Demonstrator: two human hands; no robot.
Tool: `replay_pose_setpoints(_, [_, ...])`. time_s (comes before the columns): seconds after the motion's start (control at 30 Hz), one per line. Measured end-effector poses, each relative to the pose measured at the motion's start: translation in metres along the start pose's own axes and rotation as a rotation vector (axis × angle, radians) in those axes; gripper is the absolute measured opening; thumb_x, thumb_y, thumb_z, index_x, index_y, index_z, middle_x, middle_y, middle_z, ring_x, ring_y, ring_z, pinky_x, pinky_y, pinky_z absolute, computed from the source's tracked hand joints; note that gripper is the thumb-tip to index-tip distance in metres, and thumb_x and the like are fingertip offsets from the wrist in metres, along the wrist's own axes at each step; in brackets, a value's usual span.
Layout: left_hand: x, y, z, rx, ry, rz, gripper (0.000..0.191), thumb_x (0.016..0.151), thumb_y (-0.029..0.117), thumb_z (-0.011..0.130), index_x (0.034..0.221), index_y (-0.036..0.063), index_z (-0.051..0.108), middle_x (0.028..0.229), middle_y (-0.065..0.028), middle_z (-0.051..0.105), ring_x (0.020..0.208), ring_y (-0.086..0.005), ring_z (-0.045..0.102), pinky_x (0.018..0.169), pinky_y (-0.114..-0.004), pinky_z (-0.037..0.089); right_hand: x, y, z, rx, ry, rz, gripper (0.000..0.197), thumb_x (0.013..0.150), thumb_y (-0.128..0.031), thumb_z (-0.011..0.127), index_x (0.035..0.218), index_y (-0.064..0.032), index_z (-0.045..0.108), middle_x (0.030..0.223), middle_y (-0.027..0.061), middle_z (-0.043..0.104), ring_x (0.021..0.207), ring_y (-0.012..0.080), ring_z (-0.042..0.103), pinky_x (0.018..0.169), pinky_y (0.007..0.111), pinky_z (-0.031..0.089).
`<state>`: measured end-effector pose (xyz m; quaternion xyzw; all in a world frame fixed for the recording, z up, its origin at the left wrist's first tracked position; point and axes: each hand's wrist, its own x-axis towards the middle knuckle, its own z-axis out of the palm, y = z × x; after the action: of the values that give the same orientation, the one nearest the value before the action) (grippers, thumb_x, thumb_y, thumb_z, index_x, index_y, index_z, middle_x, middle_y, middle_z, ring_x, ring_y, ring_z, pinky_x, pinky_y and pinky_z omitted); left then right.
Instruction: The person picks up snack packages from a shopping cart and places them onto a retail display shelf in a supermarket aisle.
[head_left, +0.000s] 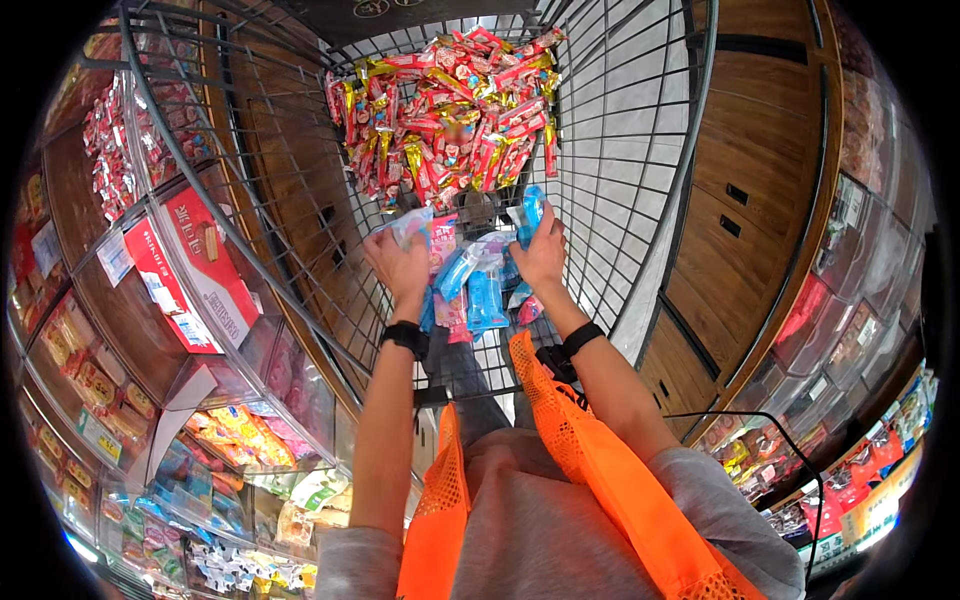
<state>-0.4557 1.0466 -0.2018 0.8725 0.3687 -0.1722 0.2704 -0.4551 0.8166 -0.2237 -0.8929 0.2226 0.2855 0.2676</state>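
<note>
Both my hands reach down into a wire shopping cart (630, 202). My left hand (399, 259) has its fingers around a pale, translucent plastic packet (409, 223). In my right hand (541, 247) is a blue snack packet (533, 206), held upright between thumb and fingers. Between the hands lie several blue packets (487, 298) and pink packets (453, 319), some overlapping. Beyond them, a large heap of red and gold wrapped snack sticks (457, 112) fills the far part of the cart.
Clear bins and shelves of packaged sweets (255, 439) line the left side, with a red and white carton (187, 277) on one. Wooden cabinets (757, 172) stand on the right, beside more clear bins (847, 247). A black cable (780, 427) curves near my right arm.
</note>
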Motion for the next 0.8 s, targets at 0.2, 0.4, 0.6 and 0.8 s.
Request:
replay_pose_setpoints(0.2, [-0.034, -0.046, 0.023, -0.098, 0.066, -0.196, 0.071, 0.084, 0.042, 0.066, 0.132, -0.0079, 0.053, 0.149, -0.0294, 0.033, 0.14, -0.0435, 0.029, 0.116, -0.047, 0.025, -0.014, 0.001, 0.023, -0.108, 0.026, -0.167, 0.091, 0.069, -0.03, 0.079, 0.145, -0.0098, 0.034, 0.136, 0.0273, 0.043, 0.126, 0.0459, 0.044, 0.103, 0.052, 0.041])
replay_pose_setpoints(0.4, [-0.029, -0.063, 0.019, -0.114, 0.071, -0.092, 0.069, 0.081, 0.04, 0.069, 0.13, -0.0067, 0.054, 0.144, -0.0286, 0.038, 0.135, -0.0444, 0.037, 0.114, -0.045, 0.029, -0.012, 0.008, 0.024, 0.064, -0.033, -0.119, 0.075, 0.059, -0.026, 0.082, 0.117, -0.0031, 0.04, 0.112, 0.0212, 0.05, 0.112, 0.0421, 0.049, 0.096, 0.049, 0.043])
replay_pose_setpoints(0.6, [-0.045, -0.037, 0.006, -0.138, -0.103, -0.167, 0.06, 0.076, 0.032, 0.074, 0.12, -0.0032, 0.053, 0.13, -0.0222, 0.042, 0.119, -0.0419, 0.049, 0.106, -0.045, 0.038, -0.013, 0.011, 0.009, 0.13, -0.035, -0.08, 0.076, 0.063, -0.025, 0.083, 0.118, 0.0004, 0.037, 0.11, 0.0225, 0.055, 0.106, 0.0376, 0.054, 0.095, 0.045, 0.043])
replay_pose_setpoints(0.8, [-0.036, -0.058, 0.003, -0.231, -0.047, 0.006, 0.063, 0.072, 0.02, 0.077, 0.118, -0.0012, 0.039, 0.119, -0.0236, 0.048, 0.11, -0.0426, 0.052, 0.1, -0.047, 0.042, -0.016, -0.007, 0.006, 0.721, -0.31, -0.01, 0.052, 0.085, -0.033, 0.07, 0.118, -0.0008, 0.045, 0.106, 0.0124, 0.06, 0.096, 0.0258, 0.059, 0.084, 0.035, 0.048])
